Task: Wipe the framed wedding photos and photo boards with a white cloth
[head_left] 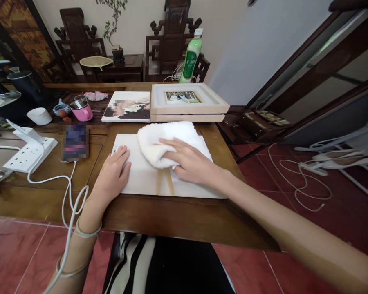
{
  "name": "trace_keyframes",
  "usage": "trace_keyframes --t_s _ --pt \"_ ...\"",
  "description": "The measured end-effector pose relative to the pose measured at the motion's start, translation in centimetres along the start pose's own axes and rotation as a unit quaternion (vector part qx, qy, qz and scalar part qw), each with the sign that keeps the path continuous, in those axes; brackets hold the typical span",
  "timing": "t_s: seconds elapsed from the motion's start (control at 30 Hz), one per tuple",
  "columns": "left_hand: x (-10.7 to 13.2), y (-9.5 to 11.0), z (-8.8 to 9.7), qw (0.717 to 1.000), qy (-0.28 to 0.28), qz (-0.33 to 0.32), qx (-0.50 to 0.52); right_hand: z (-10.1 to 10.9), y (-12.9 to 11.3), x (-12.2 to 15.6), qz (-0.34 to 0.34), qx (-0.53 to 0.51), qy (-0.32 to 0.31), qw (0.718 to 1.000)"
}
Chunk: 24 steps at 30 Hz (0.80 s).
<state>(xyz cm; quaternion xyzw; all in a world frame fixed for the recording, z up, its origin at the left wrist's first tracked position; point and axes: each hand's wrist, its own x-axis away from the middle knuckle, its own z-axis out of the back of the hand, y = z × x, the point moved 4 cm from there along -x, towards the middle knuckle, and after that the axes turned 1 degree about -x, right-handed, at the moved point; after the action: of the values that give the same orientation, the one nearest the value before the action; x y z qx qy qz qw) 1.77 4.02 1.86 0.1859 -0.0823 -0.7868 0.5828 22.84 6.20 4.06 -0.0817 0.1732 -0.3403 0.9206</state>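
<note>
A white flat panel (141, 179), the back of a picture frame with a wooden stand strip, lies on the wooden table (171, 220) in front of me. My left hand (113, 175) rests flat on its left part, fingers stretched out. My right hand (187, 161) presses on a fluffy white cloth (162, 141) that lies on the panel's upper middle, fingers laid over the cloth.
Behind the panel stand stacked cream picture frames (188, 102) and a photo canvas (127, 107). A green bottle (190, 57) rises at the back. On the left lie a phone (75, 142), a white power strip (27, 155) with cable, a pink cup (82, 110) and a white bowl (39, 116).
</note>
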Motion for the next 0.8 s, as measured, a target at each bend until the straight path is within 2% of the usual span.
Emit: trace_keyframes --t_s 0.1,0.2,0.33,0.5,0.57,0.63,0.8 --pt "0.0 0.0 0.0 1.000 -0.002 0.001 0.001 -0.4 0.0 -1.2 -0.055 0.015 0.019 0.998" --pt "0.0 -0.1 0.0 1.000 -0.002 0.000 0.001 -0.8 -1.7 -0.7 -0.051 0.021 0.019 0.998" --pt "0.0 -0.1 0.0 1.000 0.001 -0.003 -0.002 -0.5 -5.1 2.3 -0.009 -0.009 -0.024 1.000" --pt "0.0 -0.1 0.0 1.000 -0.001 -0.006 -0.004 1.5 -8.1 6.0 0.041 -0.065 -0.070 0.995" --pt "0.0 0.0 0.0 1.000 -0.001 -0.006 -0.002 2.2 -7.9 6.8 0.039 -0.083 -0.067 0.994" --pt "0.0 0.0 0.0 1.000 0.000 -0.002 0.000 2.6 -6.7 7.3 0.020 -0.084 -0.051 0.995" --pt "0.0 0.1 0.1 1.000 -0.003 0.004 0.000 2.2 -0.9 7.2 -0.049 -0.035 0.022 0.998"
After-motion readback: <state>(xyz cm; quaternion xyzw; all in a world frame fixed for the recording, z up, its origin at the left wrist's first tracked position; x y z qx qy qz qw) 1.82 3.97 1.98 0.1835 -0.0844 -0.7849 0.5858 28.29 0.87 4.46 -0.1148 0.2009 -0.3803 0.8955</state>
